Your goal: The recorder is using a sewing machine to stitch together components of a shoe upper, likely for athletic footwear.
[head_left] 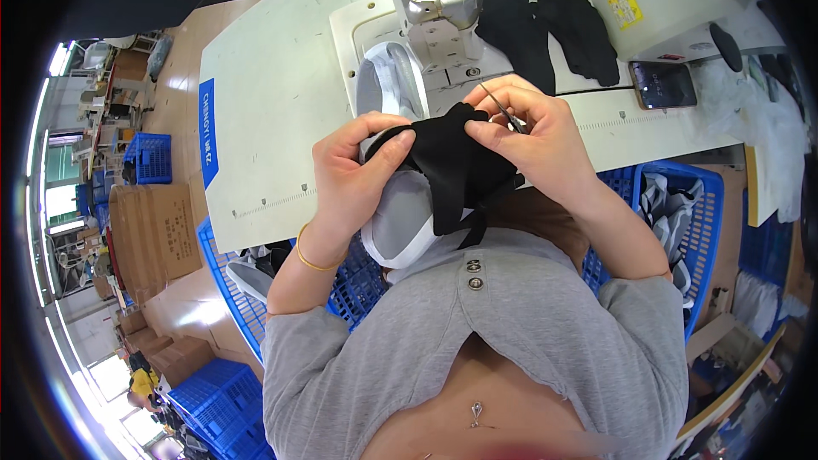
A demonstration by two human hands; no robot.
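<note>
My left hand point(362, 162) pinches the left edge of a black fabric piece point(452, 166) between thumb and fingers. That fabric is joined to, or lies against, a grey and white shoe-shaped piece point(399, 217) hanging below it; I cannot tell which. The fingers of my right hand point(537, 132) are closed at the fabric's upper right edge. A thin dark pointed tool point(503, 104) sticks out from that hand, its kind not clear. Just beyond my hands, a second grey and white shoe-shaped piece point(389, 81) lies on the bed of the sewing machine point(439, 4).
Black cut pieces point(579, 38) lie right of the machine head, near a phone point(663, 85) and a white box point(673, 0). Blue baskets point(714, 230) with shoe pieces stand below the table point(273, 119) on both sides. Clear plastic point(741, 111) hangs at the right.
</note>
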